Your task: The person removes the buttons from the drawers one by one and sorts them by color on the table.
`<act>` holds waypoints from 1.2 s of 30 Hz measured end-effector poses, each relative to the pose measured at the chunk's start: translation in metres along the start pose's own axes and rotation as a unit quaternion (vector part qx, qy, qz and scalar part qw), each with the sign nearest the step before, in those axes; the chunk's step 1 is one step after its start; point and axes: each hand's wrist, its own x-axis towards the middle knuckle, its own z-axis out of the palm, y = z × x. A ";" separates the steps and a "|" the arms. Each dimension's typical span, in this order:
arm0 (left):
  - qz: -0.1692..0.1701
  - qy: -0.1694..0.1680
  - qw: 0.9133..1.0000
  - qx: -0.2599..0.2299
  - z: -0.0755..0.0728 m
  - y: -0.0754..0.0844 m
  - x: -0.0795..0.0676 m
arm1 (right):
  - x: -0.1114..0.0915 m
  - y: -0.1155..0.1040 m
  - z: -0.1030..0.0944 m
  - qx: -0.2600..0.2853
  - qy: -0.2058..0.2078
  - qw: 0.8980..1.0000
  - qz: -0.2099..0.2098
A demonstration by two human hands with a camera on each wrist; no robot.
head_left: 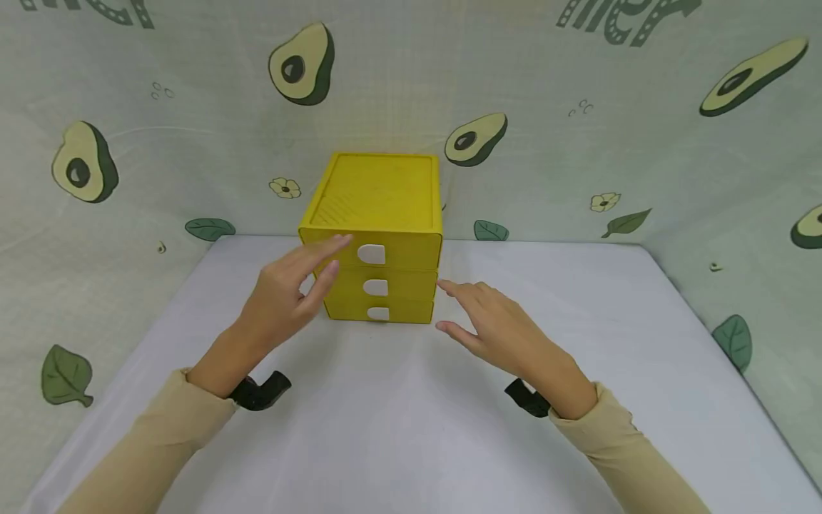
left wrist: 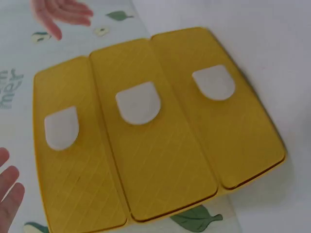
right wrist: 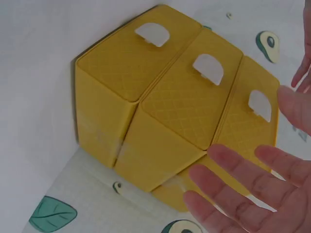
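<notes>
A yellow three-drawer box [head_left: 379, 193] stands at the back of the white table, each drawer front bearing a white rounded tab handle [head_left: 371, 254]. All three drawers look closed. My left hand [head_left: 285, 289] hovers at the box's left front, fingers extended, index fingertip overlapping the top drawer in the head view. On the other side, my right hand [head_left: 497, 325] is held near the right front edge with thumb and fingers spread apart. In the right wrist view, the fingers [right wrist: 238, 179] show nothing held. Only fingertips [left wrist: 10, 189] of the left hand appear in the left wrist view.
A white cloth-covered table [head_left: 398, 428] lies under the box. Behind and around it hangs a pale cloth [head_left: 385, 86] printed with avocados and leaves. Black straps [head_left: 262, 391] circle both wrists below beige sleeves [head_left: 148, 442].
</notes>
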 end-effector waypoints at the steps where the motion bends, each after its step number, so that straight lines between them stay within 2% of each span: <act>1: -0.012 0.014 1.000 -0.011 -0.002 -0.002 0.003 | 0.003 -0.002 0.000 0.011 0.008 1.000 -0.001; 5: -0.071 0.053 0.995 -0.039 -0.011 -0.012 0.014 | 0.018 -0.008 0.005 0.056 0.047 0.997 -0.010; 10: -0.152 0.071 0.984 -0.056 -0.017 -0.028 0.023 | 0.037 -0.016 0.013 0.109 0.094 0.989 -0.026; 13: -0.198 0.066 0.976 -0.060 -0.019 -0.038 0.026 | 0.047 -0.021 0.018 0.143 0.120 0.982 -0.029; 16: -0.248 0.044 0.965 -0.070 -0.022 -0.047 0.028 | 0.057 -0.025 0.022 0.171 0.141 0.975 -0.024; 21: -0.333 -0.010 0.939 -0.088 -0.025 -0.060 0.035 | 0.072 -0.030 0.030 0.205 0.166 0.965 0.008; 27: -0.413 -0.069 0.893 -0.167 -0.025 -0.076 0.040 | 0.084 -0.036 0.035 0.220 0.178 0.958 0.034; 29: -0.430 -0.081 0.877 -0.199 -0.025 -0.081 0.041 | 0.087 -0.038 0.036 0.222 0.186 0.956 0.035; 32: -0.446 -0.101 0.858 -0.233 -0.024 -0.087 0.043 | 0.091 -0.038 0.038 0.223 0.200 0.953 0.036; 34: -0.453 -0.114 0.850 -0.243 -0.024 -0.089 0.045 | 0.092 -0.039 0.039 0.221 0.207 0.953 0.035; 36: -0.458 -0.124 0.846 -0.244 -0.022 -0.090 0.046 | 0.094 -0.039 0.040 0.218 0.213 0.952 0.034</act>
